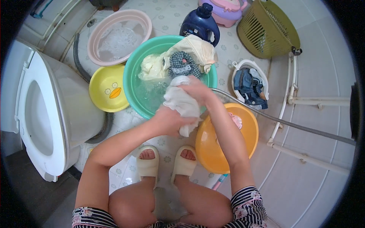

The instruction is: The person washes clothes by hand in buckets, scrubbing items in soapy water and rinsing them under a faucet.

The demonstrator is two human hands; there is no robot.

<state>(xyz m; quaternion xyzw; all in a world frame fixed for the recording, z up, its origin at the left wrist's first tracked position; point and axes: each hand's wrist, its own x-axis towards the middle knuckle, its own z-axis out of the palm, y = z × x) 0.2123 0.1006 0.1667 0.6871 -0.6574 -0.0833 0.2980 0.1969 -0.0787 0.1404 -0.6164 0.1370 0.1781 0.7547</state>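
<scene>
Over the near rim of the green basin [134, 93], a white cloth [181, 102] is gripped by the right hand [196, 91] and, farther from the basin, the left hand [170, 121]. Likely soft, limp and slippery if wet, it is best grasped by thick folds.

Open floor [227, 53] runs between green tub [129, 81] and white basket [235, 78]; the hose [289, 125] crosses its near end, jug [197, 26] and olive basket [253, 34] flank the far end

White toilet [67, 99] beside yellow duck-faced bowl [100, 97], olive slatted basket [260, 37] near white pipes [319, 101]
</scene>
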